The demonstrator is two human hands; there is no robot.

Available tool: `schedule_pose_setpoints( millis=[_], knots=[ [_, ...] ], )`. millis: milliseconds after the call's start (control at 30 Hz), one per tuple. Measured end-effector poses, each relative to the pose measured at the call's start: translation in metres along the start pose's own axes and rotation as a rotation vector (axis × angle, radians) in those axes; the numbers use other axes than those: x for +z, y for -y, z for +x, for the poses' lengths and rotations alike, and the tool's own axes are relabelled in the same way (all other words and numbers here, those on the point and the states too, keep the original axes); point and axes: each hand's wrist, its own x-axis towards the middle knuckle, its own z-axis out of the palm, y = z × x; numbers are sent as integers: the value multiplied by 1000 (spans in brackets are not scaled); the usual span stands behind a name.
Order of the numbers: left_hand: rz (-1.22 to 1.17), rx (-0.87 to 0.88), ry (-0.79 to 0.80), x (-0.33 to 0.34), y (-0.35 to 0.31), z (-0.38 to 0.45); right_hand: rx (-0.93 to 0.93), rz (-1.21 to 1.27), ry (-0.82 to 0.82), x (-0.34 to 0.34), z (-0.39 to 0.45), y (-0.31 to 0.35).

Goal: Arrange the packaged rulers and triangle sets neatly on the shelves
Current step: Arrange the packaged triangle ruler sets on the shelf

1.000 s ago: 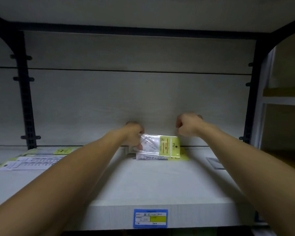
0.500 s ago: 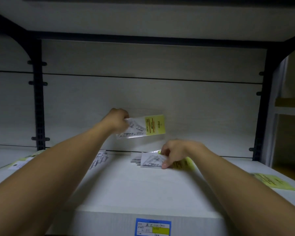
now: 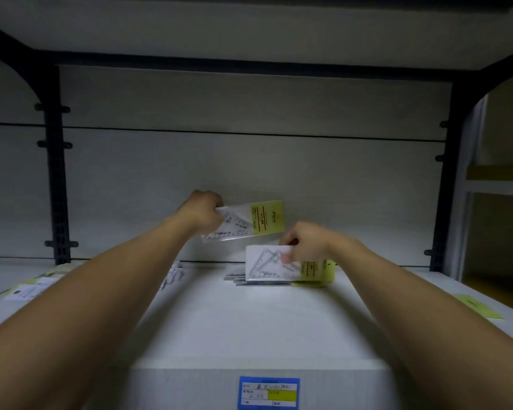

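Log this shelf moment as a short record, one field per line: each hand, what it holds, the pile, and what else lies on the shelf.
left hand: grips a triangle-set pack by its left end, lifted clear of the shelf
right hand: pinches the top pack of the pile, raised at its far edge
pile: several packs stacked at the back of the shelf board, edges uneven
left side: ruler packs lying flat
right side: one yellow pack lying flat
front edge: blue price label
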Motion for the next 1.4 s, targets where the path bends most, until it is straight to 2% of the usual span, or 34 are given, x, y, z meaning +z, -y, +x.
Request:
schedule_pose_setpoints(
  millis=[133, 333, 533, 800, 933, 1167, 1267, 1400],
  knots=[
    [-18, 23, 36, 7, -8, 2, 37, 52, -116, -12, -13, -5],
    [-75, 79, 66, 26, -37, 3, 121, 0, -223, -40, -37, -29],
    [-90, 140, 81, 47, -68, -1, 105, -28, -314, -65, -69, -62],
    [-168, 165, 133, 60, -173, -5, 135, -99, -364, -101, -121, -146],
    [-253, 188, 95, 74, -227, -10, 173, -87, -353, -111, -139, -174],
    [-330, 184, 330, 100, -277, -15, 211, -68, -380, -127, -154, -182],
    [-373, 144, 481, 108, -284, -21, 211, -49, -331, -128, -159, -180],
    [-349, 138, 591, 117, -284, -28, 241, -55, -232, -126, -159, -183]
  ],
)
